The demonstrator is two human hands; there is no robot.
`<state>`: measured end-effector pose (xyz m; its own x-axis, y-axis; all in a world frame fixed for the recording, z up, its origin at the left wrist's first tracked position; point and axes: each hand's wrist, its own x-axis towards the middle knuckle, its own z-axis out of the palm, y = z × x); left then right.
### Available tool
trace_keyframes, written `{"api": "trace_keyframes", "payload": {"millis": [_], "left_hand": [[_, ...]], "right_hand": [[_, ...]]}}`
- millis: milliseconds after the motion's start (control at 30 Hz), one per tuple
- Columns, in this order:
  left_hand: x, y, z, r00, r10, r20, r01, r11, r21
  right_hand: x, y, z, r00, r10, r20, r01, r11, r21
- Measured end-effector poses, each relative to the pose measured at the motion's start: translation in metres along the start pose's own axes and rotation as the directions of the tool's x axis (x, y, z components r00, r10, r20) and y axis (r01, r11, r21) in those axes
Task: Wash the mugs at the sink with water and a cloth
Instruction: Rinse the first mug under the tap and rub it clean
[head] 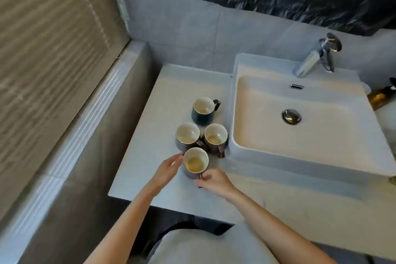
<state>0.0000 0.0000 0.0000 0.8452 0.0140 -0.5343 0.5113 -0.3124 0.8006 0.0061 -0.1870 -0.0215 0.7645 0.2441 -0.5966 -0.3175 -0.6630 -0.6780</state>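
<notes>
Several mugs with pale insides stand grouped on the counter left of the sink. The nearest mug is dark with a stained bottom. My right hand pinches its handle at the near side. My left hand lies against the mug's left wall with fingers spread. Behind it stand two brown mugs and, farthest back, a dark blue mug. No cloth shows anywhere.
The white rectangular basin has a chrome drain plug and a chrome tap at the back right. An amber bottle lies at the right edge. A blind covers the window on the left; black plastic hangs on the back wall.
</notes>
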Motion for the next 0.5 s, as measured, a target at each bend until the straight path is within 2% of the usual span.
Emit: {"api": "trace_keyframes", "payload": {"millis": [67, 167, 367, 500], "left_hand": [[0.005, 0.001, -0.005, 1.0, 0.017, 0.017, -0.017, 1.0, 0.002], [0.011, -0.003, -0.01, 0.998, 0.018, 0.056, -0.018, 1.0, 0.01], [0.007, 0.006, -0.016, 0.996, 0.03, 0.082, -0.033, 0.999, 0.026], [-0.008, 0.025, -0.021, 0.988, 0.115, 0.103, -0.115, 0.993, -0.007]], "right_hand": [[0.001, 0.0, 0.009, 0.999, 0.026, 0.035, -0.031, 0.988, 0.154], [-0.008, -0.003, 0.013, 0.998, 0.023, 0.055, -0.036, 0.968, 0.247], [-0.026, -0.01, -0.007, 0.997, -0.058, 0.041, 0.048, 0.973, 0.224], [-0.05, -0.024, -0.034, 0.989, -0.133, 0.06, 0.116, 0.966, 0.232]]}}
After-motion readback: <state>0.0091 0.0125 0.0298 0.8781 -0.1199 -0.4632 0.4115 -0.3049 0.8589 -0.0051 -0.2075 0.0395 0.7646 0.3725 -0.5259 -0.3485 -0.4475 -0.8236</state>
